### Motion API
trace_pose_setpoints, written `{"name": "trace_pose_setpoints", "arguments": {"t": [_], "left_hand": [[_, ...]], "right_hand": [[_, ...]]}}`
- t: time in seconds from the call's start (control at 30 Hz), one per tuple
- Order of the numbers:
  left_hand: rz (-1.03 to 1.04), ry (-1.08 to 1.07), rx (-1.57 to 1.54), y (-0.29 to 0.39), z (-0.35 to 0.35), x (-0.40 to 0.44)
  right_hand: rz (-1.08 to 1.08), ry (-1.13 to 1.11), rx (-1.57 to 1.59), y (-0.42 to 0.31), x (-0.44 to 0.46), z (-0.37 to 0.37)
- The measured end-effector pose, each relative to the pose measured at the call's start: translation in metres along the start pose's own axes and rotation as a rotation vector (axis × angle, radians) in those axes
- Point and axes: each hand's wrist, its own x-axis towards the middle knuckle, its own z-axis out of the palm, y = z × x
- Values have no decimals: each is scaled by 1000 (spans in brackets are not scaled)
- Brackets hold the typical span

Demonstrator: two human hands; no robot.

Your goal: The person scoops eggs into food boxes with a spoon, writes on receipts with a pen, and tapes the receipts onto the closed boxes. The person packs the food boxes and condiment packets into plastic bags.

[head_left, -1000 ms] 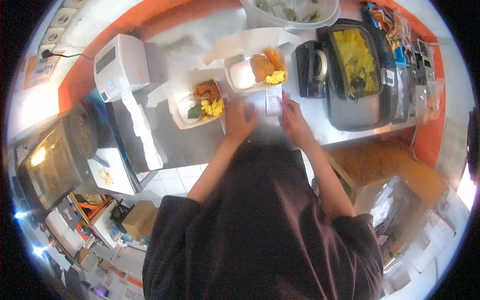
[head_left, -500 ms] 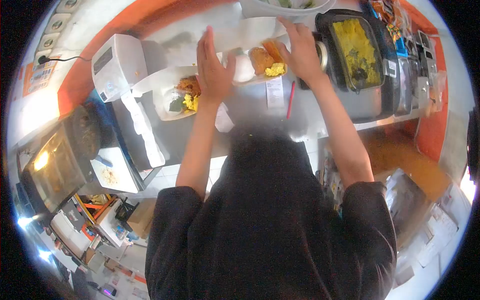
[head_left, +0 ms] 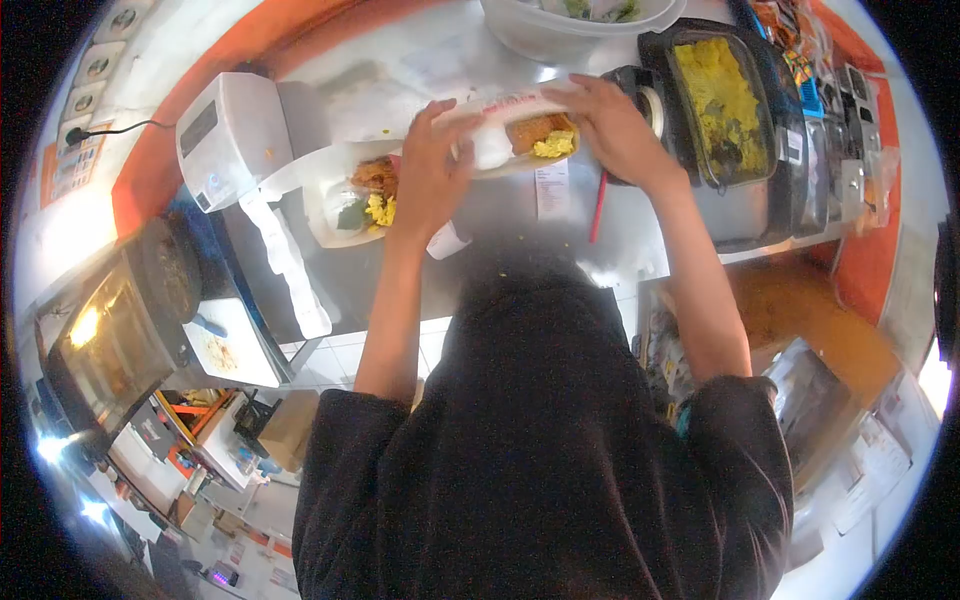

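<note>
A white paper food box (head_left: 500, 168) holds white rice (head_left: 490, 146), a brown fried piece (head_left: 530, 132) and yellow scrambled bits (head_left: 553, 145). Its lid (head_left: 510, 103), with red print, is tilted partway over the food. My left hand (head_left: 440, 165) grips the box at its left side, fingers curled over the lid's edge. At the right end, my right hand (head_left: 615, 125) has its fingers closed on the lid's corner. Beside my left wrist stands a second food box (head_left: 325, 210), lid up, with brown food, yellow bits and a green leaf.
A printed receipt (head_left: 551, 195) and a red pen (head_left: 598, 208) lie before the box. To the left stands a white receipt printer (head_left: 235, 140) with a long paper strip. A tub of yellow food (head_left: 715, 110) is at right, a clear bowl (head_left: 530, 35) behind.
The lid of the right food box has come down toward me over the food. My flat left hand has curled its fingers onto it, and my right hand has moved slightly down and right.
</note>
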Motion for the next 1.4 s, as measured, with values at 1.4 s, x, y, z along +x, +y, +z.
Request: {"name": "trace_pose_setpoints", "arguments": {"t": [1.4], "left_hand": [[-200,-211,-495,-32,37,-50]], "right_hand": [[425,20,931,-16,-59,63]]}}
